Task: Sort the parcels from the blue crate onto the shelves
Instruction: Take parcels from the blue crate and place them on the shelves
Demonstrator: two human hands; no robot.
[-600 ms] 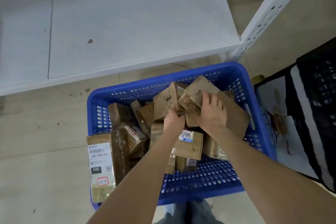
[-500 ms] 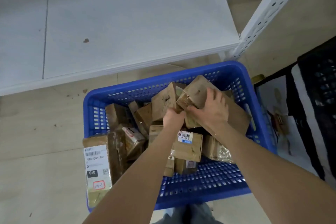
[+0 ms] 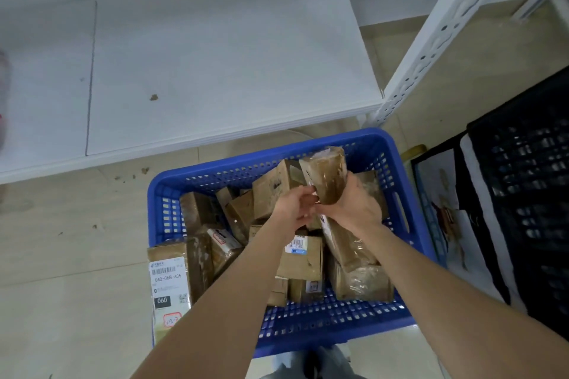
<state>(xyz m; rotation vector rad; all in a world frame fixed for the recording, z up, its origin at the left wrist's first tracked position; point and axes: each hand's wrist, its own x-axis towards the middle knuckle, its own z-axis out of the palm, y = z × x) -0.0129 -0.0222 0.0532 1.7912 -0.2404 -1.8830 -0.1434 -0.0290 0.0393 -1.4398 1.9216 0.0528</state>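
while upright over the blue crate (image 3: 308,140), a parcel (image 3: 326,175) gripped by the right hand (image 3: 354,209), left hand (image 3: 292,209) pinching its edge

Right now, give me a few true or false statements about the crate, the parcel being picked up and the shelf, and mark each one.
1. The right hand grips a taped parcel held above the blue crate. True.
2. The blue crate is empty. False: many brown parcels lie in it.
3. The blue crate stands on the white shelf. False: it stands on the floor in front of the shelf.
4. A parcel labelled 060-068-A05 sits at the crate's near left corner. True.
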